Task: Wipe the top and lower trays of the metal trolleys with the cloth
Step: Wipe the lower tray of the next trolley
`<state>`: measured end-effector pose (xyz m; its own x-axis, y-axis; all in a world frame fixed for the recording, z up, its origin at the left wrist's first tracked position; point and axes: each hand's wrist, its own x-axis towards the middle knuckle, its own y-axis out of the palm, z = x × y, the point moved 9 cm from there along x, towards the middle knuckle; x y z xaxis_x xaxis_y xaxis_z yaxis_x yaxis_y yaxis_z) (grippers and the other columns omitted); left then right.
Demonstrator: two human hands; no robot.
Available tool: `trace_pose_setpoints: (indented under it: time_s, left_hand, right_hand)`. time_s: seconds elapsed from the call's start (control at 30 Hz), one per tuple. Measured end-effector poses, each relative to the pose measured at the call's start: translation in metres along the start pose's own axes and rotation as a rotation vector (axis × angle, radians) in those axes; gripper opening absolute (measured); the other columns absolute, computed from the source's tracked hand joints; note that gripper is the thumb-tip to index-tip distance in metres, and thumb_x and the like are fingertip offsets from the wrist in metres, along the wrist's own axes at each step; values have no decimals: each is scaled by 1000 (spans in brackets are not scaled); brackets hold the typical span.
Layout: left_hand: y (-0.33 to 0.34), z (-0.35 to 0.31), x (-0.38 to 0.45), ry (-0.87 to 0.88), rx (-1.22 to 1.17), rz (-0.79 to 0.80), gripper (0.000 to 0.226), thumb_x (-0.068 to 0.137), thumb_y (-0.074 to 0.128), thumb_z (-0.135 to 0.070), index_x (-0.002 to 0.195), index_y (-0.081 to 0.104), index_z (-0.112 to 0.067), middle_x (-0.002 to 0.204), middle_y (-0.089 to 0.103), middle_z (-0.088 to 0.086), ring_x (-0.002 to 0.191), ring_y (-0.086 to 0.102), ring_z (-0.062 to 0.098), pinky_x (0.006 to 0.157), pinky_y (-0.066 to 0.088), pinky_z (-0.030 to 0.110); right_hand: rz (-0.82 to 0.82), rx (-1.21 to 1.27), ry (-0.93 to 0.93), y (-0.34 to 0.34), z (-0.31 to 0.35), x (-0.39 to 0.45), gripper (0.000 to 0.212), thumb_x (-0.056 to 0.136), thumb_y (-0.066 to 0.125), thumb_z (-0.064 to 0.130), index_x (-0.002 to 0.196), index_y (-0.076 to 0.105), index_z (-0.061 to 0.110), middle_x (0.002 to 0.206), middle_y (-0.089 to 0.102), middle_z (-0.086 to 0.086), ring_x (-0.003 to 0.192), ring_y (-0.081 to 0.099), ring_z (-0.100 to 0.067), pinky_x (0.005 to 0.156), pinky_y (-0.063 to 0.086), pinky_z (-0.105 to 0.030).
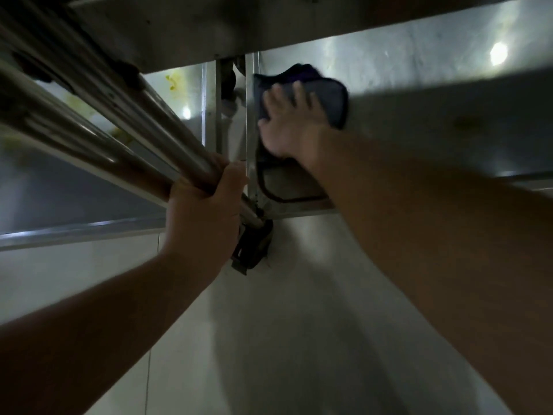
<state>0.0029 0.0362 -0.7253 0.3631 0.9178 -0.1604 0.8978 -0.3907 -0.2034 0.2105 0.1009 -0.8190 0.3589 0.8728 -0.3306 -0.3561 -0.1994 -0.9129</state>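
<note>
Floor: pale tiled floor [284,339] fills the lower part of the view, crossed by the shadows of both forearms.
Left hand: the left hand [206,211] is wrapped round the lower end of the metal uprights [119,139], fingers curled over the tubes and thumb side toward the lens; the fingertips are hidden behind the tubes.
Uprights: several shiny tubes run as a bundle from the upper left corner down to the left hand; their top ends are cut off by the frame edge, and motion blur makes it hard to count them.
Castor: a dark castor [253,247] sits just below the left hand at the trolley corner, half hidden by the hand and hard to make out.
Right hand: the right hand [290,124] lies flat on the cloth [326,100], fingers spread wide and straight, pressing it down; the palm covers the cloth's middle.
Cloth: dark blue-grey, lying at the near left corner of the lower tray [434,121]; its long axis runs from the tray's near rim away from the viewer, with a dark-edged flap showing under the wrist and a bunched purple-tinged end beyond the fingertips.
Lower tray: steel, dim on its near half, with bright lamp reflections farther back; its right end is cut off.
Second trolley: a neighbouring tray [74,181] lies at left, with yellowish marks [172,80] at its far end, partly behind the uprights.
Top tray: the underside of an upper tray [209,28] spans the top of the view, blurred and dark.
</note>
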Motion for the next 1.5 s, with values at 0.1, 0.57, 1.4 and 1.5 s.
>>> trace_pose_setpoints:
  time_s: [0.1,0.57,1.4,1.5]
  left_hand:
    - [-2,-1,-1,31,34,-34,30,96,68,-28,67,67,-38,74,61,7,56,57,2,50,50,20]
    - [-9,-3,0,8,47,-116,18,85,71,-39,68,69,-33,77,65,4,58,61,5,49,52,23]
    - [-11,-3,-2,-6,133,-174,23,96,67,-42,82,68,-24,61,66,-12,45,53,0,41,42,18]
    - [-10,-1,-2,-17,140,-186,24,97,66,-42,84,68,-22,65,69,-13,45,54,-1,41,44,17]
  right_hand:
    - [-26,44,-70,14,24,-22,63,108,12,45,165,-3,24,173,-10,4,158,-15,-33,125,-8,-55]
    - [-154,36,488,-9,-248,-138,67,105,13,53,166,0,28,174,-4,7,159,-5,-28,127,2,-54]
    - [-205,-255,-208,3,-169,-171,68,98,24,39,158,39,12,165,36,-11,149,35,-42,117,30,-59]
    - [-145,-315,-134,-6,-249,-191,64,103,26,36,155,40,2,163,36,-20,145,36,-49,109,36,-67]
